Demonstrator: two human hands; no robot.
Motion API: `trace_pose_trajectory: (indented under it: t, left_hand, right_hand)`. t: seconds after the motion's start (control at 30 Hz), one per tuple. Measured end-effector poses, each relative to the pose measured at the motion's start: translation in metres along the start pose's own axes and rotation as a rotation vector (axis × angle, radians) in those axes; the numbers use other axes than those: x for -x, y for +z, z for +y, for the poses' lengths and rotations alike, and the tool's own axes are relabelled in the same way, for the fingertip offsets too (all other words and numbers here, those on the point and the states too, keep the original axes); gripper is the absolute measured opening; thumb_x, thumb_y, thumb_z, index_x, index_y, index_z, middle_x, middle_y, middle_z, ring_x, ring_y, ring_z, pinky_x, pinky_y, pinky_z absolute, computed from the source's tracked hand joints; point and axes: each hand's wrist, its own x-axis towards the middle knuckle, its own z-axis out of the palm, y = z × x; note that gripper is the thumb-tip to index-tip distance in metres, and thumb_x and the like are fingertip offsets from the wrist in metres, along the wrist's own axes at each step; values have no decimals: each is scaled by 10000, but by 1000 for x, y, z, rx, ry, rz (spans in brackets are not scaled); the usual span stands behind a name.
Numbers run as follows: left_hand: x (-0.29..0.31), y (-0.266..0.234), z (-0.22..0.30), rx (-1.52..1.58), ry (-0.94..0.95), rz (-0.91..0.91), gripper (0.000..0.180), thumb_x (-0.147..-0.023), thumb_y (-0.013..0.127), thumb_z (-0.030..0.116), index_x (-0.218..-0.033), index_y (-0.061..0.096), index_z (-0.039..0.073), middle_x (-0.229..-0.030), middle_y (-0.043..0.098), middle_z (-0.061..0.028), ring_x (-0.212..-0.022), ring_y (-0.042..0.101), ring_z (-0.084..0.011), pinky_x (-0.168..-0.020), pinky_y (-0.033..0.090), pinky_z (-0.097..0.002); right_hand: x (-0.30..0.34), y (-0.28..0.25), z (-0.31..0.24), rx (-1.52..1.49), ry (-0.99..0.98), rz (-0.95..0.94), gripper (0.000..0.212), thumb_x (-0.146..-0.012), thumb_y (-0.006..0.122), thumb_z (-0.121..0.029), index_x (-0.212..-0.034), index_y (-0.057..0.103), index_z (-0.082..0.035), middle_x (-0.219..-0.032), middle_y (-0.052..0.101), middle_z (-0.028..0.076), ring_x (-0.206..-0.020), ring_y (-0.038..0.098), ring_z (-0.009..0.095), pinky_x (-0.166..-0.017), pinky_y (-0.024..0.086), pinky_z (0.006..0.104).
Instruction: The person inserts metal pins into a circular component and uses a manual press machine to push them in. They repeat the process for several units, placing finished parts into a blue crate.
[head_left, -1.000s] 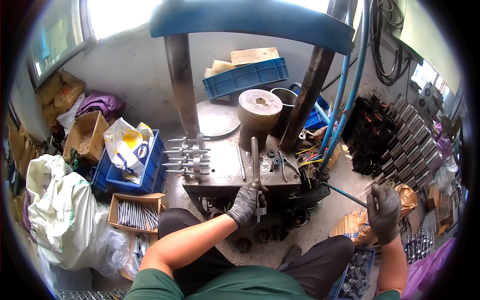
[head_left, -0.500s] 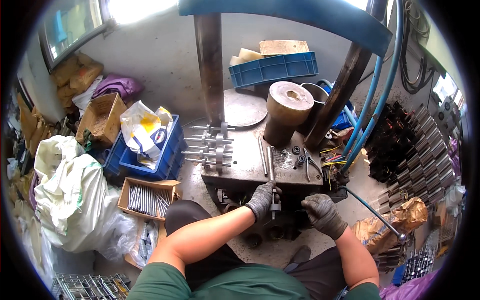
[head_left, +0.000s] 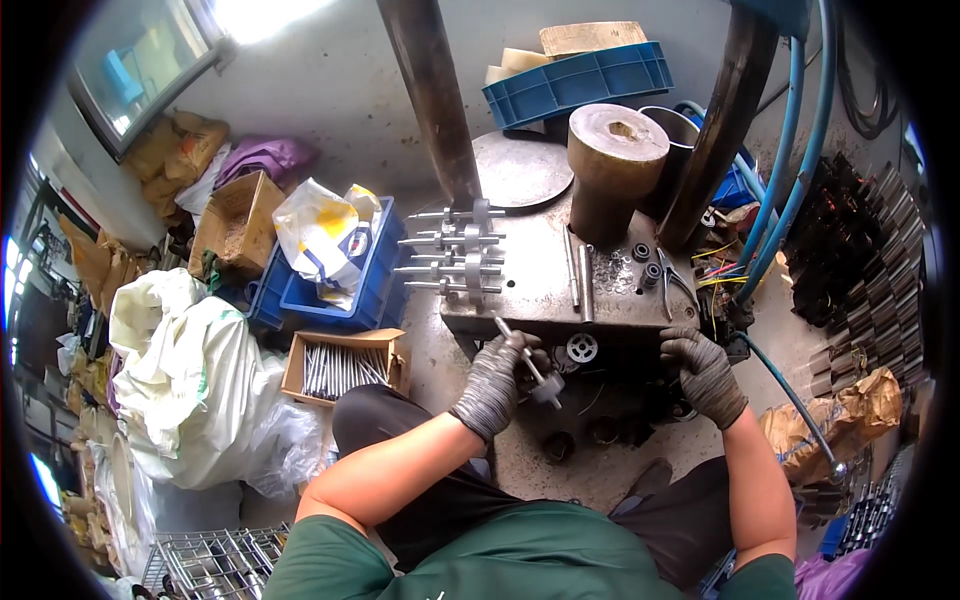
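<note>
My left hand [head_left: 492, 388], in a grey glove, is closed around a thin metal shaft [head_left: 535, 372] that carries a short round collar near its lower end. The shaft is tilted, in front of the metal press table [head_left: 525, 312]. My right hand [head_left: 706, 376], gloved too, is near the table's right front corner with its fingers curled in; whether anything is in them is hidden. Between the hands, a round silver part with holes [head_left: 581, 348] shows just below the table edge. A thick rod [head_left: 586, 285] and a thinner rod [head_left: 571, 265] lie on the table.
Several shafts with discs [head_left: 472, 240] stand at the table's left. Pliers [head_left: 676, 288], bearings [head_left: 652, 272] and a heavy cylinder [head_left: 612, 165] are on the table. Left are a carton of rods [head_left: 345, 368] and a blue crate [head_left: 375, 285]. A green lever [head_left: 795, 405] projects at right.
My left hand has moved left, away from the table's front, with the shaft now tilted. The round silver part has come into view. My view has shifted, and my right hand stays curled.
</note>
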Motion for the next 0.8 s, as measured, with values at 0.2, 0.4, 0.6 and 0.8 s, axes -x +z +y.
trace_pose_trajectory:
  t: [0.2,0.4,0.6,0.8]
  left_hand:
    - [-34,-56,40,331,70,371,337,-1089,557,420,-1120,647,97,-964,678,-57,-972,666,-235,-926,585,-535]
    - [-49,-73,57,423,56,520,394,-1106,511,434,-1267,633,95,-1230,686,-104,-1193,644,-322,-1034,504,-635]
    - [-54,-77,55,413,64,529,381,-1109,496,432,-1276,610,110,-1246,679,-67,-1174,644,-285,-1087,444,-615]
    - [-42,-65,37,366,155,518,470,-1081,487,518,-1241,577,85,-1289,627,-103,-1266,570,-309,-1041,477,-628]
  right_hand:
    - [-10,-6,-1,144,-173,13,357,-761,539,134,-1055,695,5,-1087,721,182,-1024,710,365,-924,578,400]
    - [-21,8,-8,150,-212,-23,238,-827,651,30,-1054,698,-20,-1044,712,181,-986,694,393,-866,573,427]
    - [-33,13,-7,206,-207,-6,209,-858,684,-24,-1066,703,-33,-1040,700,179,-943,685,396,-820,567,439]
    - [-46,17,4,197,-179,265,264,-849,674,20,-1105,710,-31,-1107,690,190,-970,684,370,-896,557,436]
